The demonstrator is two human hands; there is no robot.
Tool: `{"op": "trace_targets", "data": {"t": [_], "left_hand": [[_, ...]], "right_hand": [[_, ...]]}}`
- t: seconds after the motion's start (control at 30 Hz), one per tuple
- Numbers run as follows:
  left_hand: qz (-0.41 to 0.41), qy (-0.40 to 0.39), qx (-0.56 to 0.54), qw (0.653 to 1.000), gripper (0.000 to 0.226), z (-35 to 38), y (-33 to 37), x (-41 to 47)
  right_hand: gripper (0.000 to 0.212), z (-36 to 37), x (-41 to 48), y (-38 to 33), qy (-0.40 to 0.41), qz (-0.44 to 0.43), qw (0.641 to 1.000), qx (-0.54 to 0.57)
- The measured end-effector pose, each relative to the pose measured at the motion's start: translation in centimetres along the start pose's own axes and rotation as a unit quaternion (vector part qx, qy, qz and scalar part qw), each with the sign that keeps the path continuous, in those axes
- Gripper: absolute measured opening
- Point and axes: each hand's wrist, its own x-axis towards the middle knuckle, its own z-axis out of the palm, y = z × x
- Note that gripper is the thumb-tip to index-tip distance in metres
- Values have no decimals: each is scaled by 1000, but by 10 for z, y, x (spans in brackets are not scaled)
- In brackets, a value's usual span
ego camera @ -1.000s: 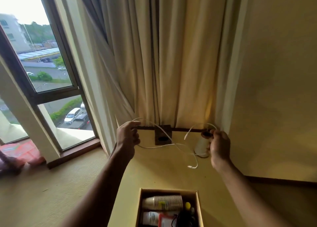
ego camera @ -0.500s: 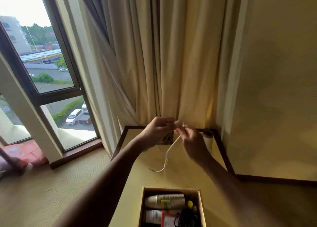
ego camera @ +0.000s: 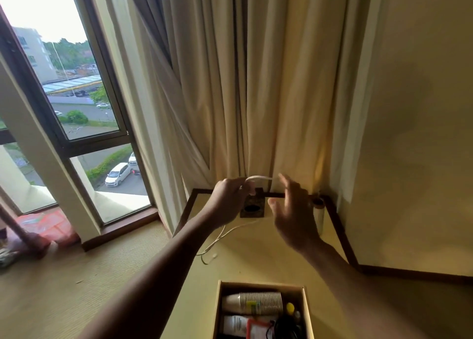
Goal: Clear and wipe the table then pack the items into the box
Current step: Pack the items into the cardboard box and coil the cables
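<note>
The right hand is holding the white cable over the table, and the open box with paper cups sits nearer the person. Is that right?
Not quite. The head view shows the left hand gripping the white cable; the right hand is open, holding nothing. The rest stands.

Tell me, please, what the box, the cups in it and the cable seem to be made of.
Box: looks like cardboard, matte tan, with thin flat walls.
Cups: probably paper, a nested stack with fine stacked rims and a printed label.
Cable: likely plastic-sheathed, white and smooth, bending limply from the left hand.
</note>
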Motion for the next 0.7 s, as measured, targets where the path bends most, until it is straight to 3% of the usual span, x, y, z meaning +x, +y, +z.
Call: {"op": "trace_targets", "data": {"t": [0.07, 0.17, 0.27, 0.33, 0.37, 0.43, 0.47, 0.53, 0.57, 0.67, 0.7], "left_hand": [[41, 48, 30, 998, 22, -4, 1, 8], [62, 98, 135, 984, 27, -16, -31, 8], [-68, 128, 175, 974, 27, -34, -72, -3], [-140, 102, 158, 972, 17, -39, -75, -9], [-139, 78, 146, 976, 21, -38, -70, -9], [-93, 31, 123, 987, 30, -28, -50, -8], [-76, 14, 117, 990, 34, -22, -39, -7], [-52, -8, 107, 993, 36, -7, -20, -2], [-35, -21, 102, 994, 33, -1, -11, 1], [9, -65, 101, 993, 25, 4, 3, 8], [18, -68, 118, 990, 24, 1, 0, 9]], "right_hand": [[27, 0, 4, 0, 52, -24, 998, -4], [28, -16, 12, 14, 110, 73, 991, 33], [27, -34, 13, 35, 97, 180, 979, 13], [25, -33, 12, 49, 25, 198, 979, -48], [29, -31, 9, 50, -21, 196, 977, -84], [66, -19, -1, 47, -94, 167, 976, -104], [83, -12, -6, 39, -121, 145, 979, -72], [91, 2, -15, 13, -154, 73, 985, -11], [82, 9, -18, 4, -150, 37, 988, 8], [25, 17, -17, -5, -38, -55, 998, 3], [21, 15, -14, 0, -12, -51, 999, 8]]}}
